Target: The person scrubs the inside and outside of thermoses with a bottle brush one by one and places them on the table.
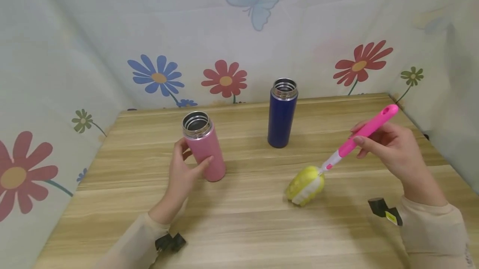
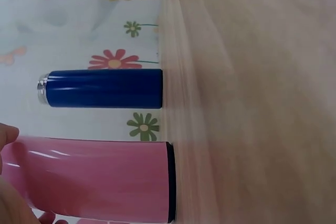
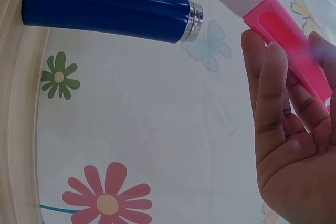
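Wood-grain tabletop with two bottles, a brush and two bare hands. Left of the middle: pink bottle, upright, with exposed steel neck and mouth facing up, dark band round its base. Left hand part-closed around its side, thumb across the front, other fingers partly hidden behind; grip on that bottle alone. Slightly right of the middle and nearer the far edge: blue bottle, upright, likewise with bare steel neck, well apart from both hands. Over the right half: brush with pink handle, slanting, butt end toward the far right corner, yellow-and-white sponge head low toward the middle; contact of sponge with wood uncertain. Right hand with handle pinched between thumb and fingertips, fingers bent and palm partly exposed. Between pink bottle and brush, but set back from the straight line joining pink bottle and sponge: blue bottle. Beside the pale sleeves: small black blocks, the right one with a yellow label. Beyond the far edge and both side edges: pale cloth printed with flowers and a blue butterfly.
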### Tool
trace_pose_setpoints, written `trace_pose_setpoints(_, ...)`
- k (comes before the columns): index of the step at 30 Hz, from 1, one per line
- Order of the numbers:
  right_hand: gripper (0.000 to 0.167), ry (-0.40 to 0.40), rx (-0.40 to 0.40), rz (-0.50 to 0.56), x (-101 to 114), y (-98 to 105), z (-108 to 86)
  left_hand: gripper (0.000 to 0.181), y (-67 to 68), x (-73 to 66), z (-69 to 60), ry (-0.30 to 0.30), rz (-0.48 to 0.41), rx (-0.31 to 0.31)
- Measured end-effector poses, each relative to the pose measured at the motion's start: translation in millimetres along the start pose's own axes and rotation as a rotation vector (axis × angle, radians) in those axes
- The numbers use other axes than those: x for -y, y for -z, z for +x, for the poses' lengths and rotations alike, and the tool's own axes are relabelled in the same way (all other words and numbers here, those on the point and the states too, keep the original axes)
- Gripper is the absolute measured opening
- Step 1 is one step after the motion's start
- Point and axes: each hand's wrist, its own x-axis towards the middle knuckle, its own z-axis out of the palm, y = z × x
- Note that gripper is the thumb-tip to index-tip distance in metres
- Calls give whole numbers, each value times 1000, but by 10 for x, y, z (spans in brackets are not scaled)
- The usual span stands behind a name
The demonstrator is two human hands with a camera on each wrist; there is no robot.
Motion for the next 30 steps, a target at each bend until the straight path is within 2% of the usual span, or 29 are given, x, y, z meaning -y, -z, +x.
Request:
trace_pose_setpoints(5, 28, 6, 4, 19, -5, 5, 4, 73, -9, -34, 30, 1, -24, 10)
trace_pose_setpoints(14, 27, -19, -5, -24, 15, 5, 4, 68, -76, -68, 63, -2, -44, 19)
trace_pose_setpoints(19, 27, -19, -4, -17, 20, 7, 3, 70, -177, -143, 48, -19, -56, 47)
trace_pose_setpoints(27, 28, 3, 6, 30, 2, -1, 3, 73, -381, -285, -39, -71, -82, 131)
trace_pose_setpoints(30, 28, 4, 9, 16, 6, -10, 7, 73, -444, -356, -81, -87, -86, 159)
